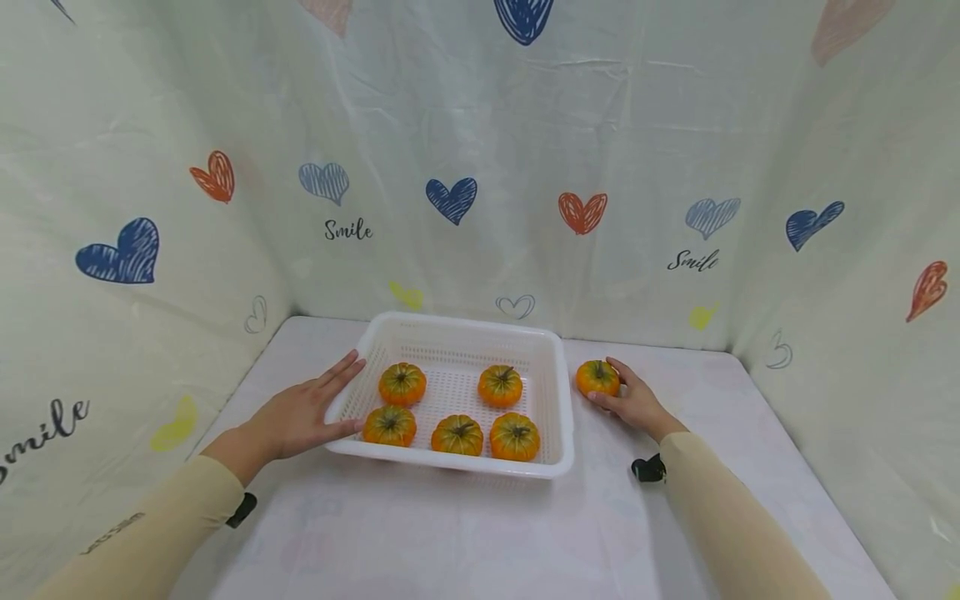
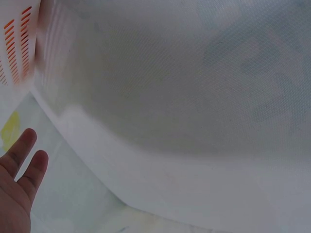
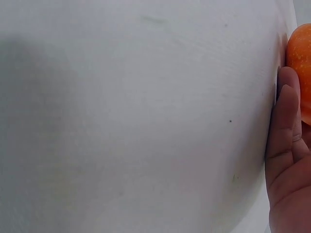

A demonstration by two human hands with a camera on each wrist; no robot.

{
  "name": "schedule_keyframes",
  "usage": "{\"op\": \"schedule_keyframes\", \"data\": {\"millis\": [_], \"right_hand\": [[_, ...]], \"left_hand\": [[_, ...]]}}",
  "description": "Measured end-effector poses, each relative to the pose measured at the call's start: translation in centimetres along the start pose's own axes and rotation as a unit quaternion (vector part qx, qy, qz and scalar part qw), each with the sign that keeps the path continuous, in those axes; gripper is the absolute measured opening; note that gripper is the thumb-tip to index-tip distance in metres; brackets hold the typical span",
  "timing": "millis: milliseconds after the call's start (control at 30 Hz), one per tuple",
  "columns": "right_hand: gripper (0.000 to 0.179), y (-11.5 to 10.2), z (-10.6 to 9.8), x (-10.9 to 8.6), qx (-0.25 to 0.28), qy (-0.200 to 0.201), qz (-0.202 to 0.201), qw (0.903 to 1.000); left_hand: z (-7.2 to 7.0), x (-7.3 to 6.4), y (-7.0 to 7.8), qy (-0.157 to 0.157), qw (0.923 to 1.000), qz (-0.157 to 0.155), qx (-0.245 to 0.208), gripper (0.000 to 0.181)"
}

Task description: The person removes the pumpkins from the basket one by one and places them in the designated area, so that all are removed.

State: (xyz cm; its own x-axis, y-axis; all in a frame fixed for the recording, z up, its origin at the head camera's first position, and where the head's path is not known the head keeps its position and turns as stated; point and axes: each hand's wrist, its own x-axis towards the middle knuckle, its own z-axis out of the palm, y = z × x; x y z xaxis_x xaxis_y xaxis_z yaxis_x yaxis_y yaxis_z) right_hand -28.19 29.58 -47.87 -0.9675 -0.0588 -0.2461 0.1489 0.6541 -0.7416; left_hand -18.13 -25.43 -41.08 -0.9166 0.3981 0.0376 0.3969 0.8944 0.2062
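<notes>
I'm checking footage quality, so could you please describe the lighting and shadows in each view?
Head: fairly even light; left wrist: dim, a broad soft-edged shadow on the table; right wrist: a faint shadow at left, the pumpkin bright at right.

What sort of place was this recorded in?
Probably a makeshift recording booth: heart-printed sheeting hangs round three sides of a white table bearing a plastic basket with small pumpkins in it.
</notes>
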Motion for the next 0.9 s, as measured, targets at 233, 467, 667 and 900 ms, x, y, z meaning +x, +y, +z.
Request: {"op": "schedule_keyframes", "data": {"millis": [233, 467, 667, 900], "right_hand": [[0.111, -0.1, -0.1, -0.2, -0.006, 0.0, 0.011, 0.9999], [0.112, -0.3, -1.5, -1.0, -0.047, 0.0, -0.009, 0.9989], [0.102, -1.4, -4.3, -2.0, -0.07, 0.014, -0.033, 0.9969], [0.101, -6.4, -7.2, -3.0, -0.084, 0.025, -0.076, 0.9932]], "left_hand": [[0.3, 0.2, -0.3, 0.0, 1.0, 0.0, -0.003, 0.091], [0.4, 0.2, -0.3, -0.002, 1.0, 0.0, -0.003, 0.091], [0.2, 0.0, -0.1, 0.0, 1.0, 0.002, -0.001, 0.09], [0.0, 0.0, -0.1, -0.004, 1.0, -0.001, -0.001, 0.091]]}}
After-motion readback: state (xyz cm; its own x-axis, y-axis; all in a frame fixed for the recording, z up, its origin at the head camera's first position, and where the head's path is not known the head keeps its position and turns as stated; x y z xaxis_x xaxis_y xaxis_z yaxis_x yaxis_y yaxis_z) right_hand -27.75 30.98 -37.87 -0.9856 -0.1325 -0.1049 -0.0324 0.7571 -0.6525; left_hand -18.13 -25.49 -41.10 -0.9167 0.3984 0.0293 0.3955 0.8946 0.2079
